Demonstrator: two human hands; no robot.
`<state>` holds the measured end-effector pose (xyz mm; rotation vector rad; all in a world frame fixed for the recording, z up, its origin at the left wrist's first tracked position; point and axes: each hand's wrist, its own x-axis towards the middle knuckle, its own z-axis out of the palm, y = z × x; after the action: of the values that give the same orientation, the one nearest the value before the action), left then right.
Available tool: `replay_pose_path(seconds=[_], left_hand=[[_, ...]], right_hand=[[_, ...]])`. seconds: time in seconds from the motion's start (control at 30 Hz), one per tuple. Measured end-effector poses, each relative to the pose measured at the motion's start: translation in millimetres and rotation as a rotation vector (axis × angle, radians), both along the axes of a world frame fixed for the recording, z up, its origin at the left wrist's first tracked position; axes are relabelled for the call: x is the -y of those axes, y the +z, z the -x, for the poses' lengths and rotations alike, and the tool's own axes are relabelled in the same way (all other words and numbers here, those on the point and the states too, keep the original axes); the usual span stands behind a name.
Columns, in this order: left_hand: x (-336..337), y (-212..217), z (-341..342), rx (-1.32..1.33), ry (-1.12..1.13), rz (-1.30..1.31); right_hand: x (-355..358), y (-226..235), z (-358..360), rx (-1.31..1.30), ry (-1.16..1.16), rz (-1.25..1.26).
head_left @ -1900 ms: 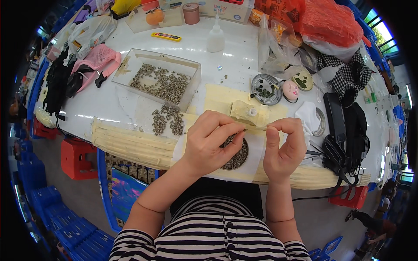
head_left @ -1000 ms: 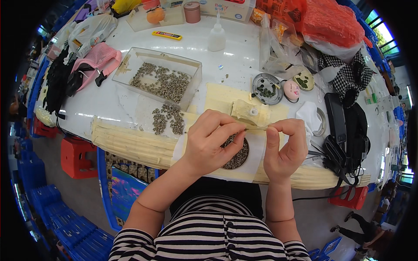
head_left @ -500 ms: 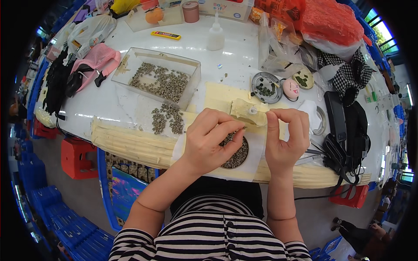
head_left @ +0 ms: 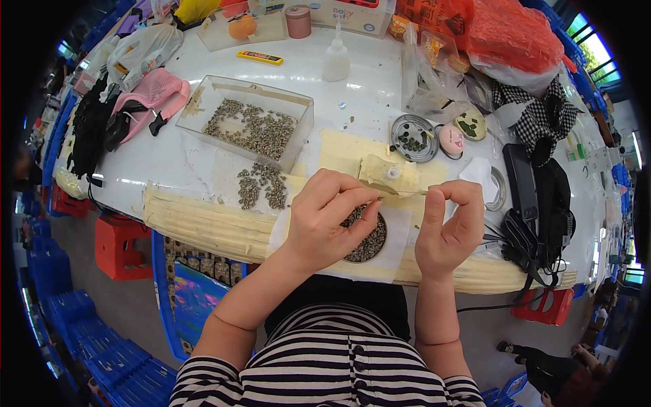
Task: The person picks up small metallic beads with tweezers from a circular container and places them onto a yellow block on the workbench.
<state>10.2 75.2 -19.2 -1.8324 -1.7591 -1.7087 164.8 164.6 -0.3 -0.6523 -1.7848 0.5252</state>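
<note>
My left hand (head_left: pixel 332 220) is closed in a pinch over the round dish, with a tiny greyish piece (head_left: pixel 380 198) at its fingertips. To the right, my right hand (head_left: pixel 449 227) pinches a thin needle-like rod (head_left: pixel 412 193) between thumb and forefinger. The rod points left toward the pinched piece; its tip is too fine to make out. Below the left hand, the round dish (head_left: pixel 386 239) holds many small grey metal-looking pieces and is partly hidden by the fingers. Just beyond the hands sits a tape-covered block (head_left: pixel 373 173) with a small white nozzle (head_left: pixel 392 173) on it.
A clear plastic box (head_left: pixel 304 132) with small grey pieces stands at the left, and a loose pile (head_left: pixel 261 186) lies before it. Farther off are a squeeze bottle (head_left: pixel 336 61) and a yellow cutter (head_left: pixel 260 57). A round tin (head_left: pixel 434 150) and black straps (head_left: pixel 532 237) lie right.
My right fingertips have come down and slightly right, bringing the thin rod lower, level with the left fingertips. My left hand keeps its pinch in nearly the same place.
</note>
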Motion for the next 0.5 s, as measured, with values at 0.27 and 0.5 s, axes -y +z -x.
replay_pose_path(seconds=[0.27,0.5], left_hand=[[0.4,-0.3,0.0,-0.006,-0.003,0.008],[0.3,0.9,-0.1,-0.005,-0.002,0.003]], right_hand=[[0.9,0.7,1.8,0.020,0.092,0.070],[0.8,1.2,2.8,0.034,0.098,0.071]])
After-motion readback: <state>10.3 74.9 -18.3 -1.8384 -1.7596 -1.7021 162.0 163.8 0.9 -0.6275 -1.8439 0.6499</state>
